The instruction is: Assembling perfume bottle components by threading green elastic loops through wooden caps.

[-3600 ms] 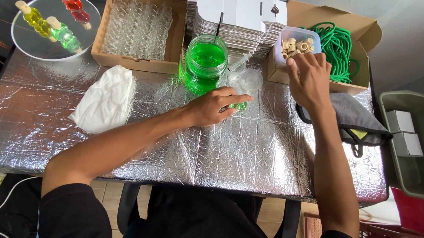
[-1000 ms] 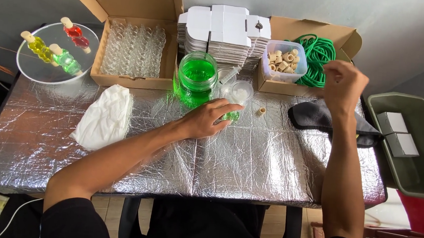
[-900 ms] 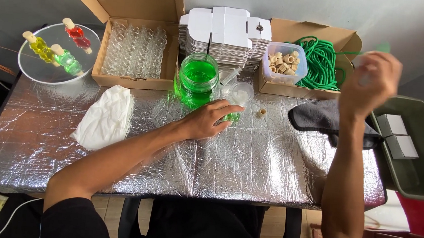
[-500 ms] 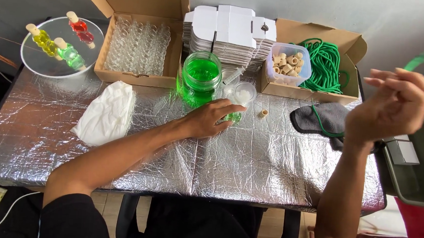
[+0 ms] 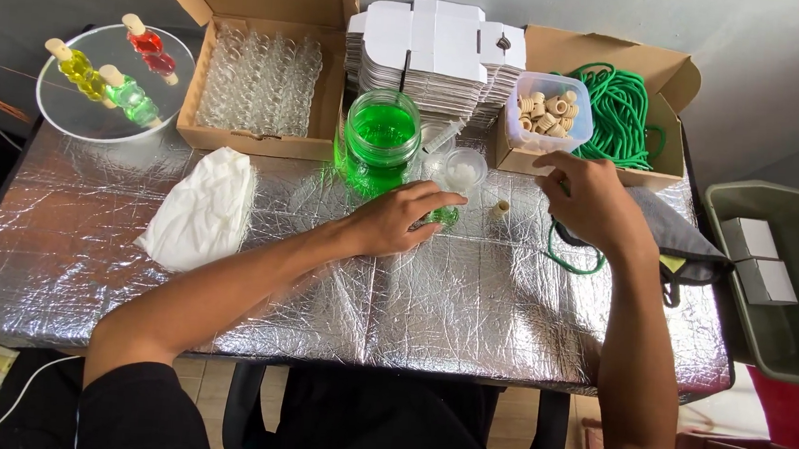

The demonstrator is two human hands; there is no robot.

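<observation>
On a table covered in crinkled silver foil (image 5: 469,304), my left hand (image 5: 400,220) is wrapped around a small bottle of green liquid (image 5: 444,216), holding it upright just in front of a large jar of green liquid (image 5: 379,143). A small clear funnel (image 5: 464,170) sits above the bottle. My right hand (image 5: 588,202) hovers with fingers loosely curled, holding nothing I can see, near a tub of wooden corks (image 5: 550,113). One loose cork (image 5: 502,206) lies between my hands.
</observation>
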